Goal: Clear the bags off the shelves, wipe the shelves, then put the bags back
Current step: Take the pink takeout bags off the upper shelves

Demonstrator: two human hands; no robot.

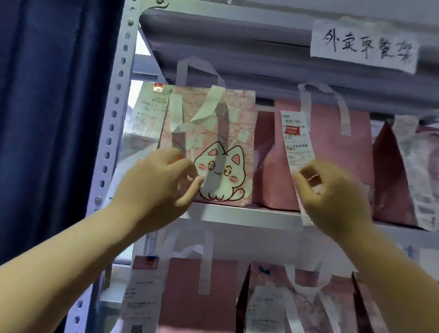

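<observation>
**A:** Where are the bags?

**B:** Along the shelf's front edge. The cat bag is at its left end, with a pink bag beside it.

**A:** And the hands?

**B:** The left hand is loosely curled before the cat bag, gripping nothing visible. The right hand curls at the pink bag's receipt; I can't tell if it pinches it.

**A:** What's the risk?

**B:** Tugging the receipt could tear it or tip the bag off the edge.

A dark blue curtain hangs at the left.

Pink paper bags pack the grey metal shelf mid-frame. There is slim headroom under the upper shelf board, above their handles.
</observation>
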